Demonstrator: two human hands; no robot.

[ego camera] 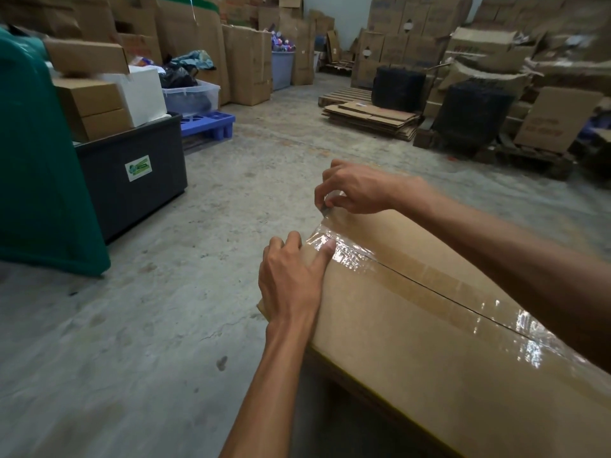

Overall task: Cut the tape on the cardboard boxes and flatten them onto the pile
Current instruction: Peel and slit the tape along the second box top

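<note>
A large brown cardboard box (429, 342) lies in front of me, its top seam covered by clear shiny tape (350, 256). My left hand (291, 279) grips the box's far left corner, thumb pressed on the tape. My right hand (353, 190) is at the far end of the seam, fingers pinched on a small dark cutter (327, 210) whose tip touches the tape's end. A pile of flattened cardboard (373, 119) lies on the floor at the back.
A black bin (132, 180) loaded with small boxes stands at the left beside a green container (39, 160). A blue pallet (208, 123) lies behind it. Stacked cartons and wooden pallets (344, 94) line the back and right. Bare concrete floor (165, 292) lies between.
</note>
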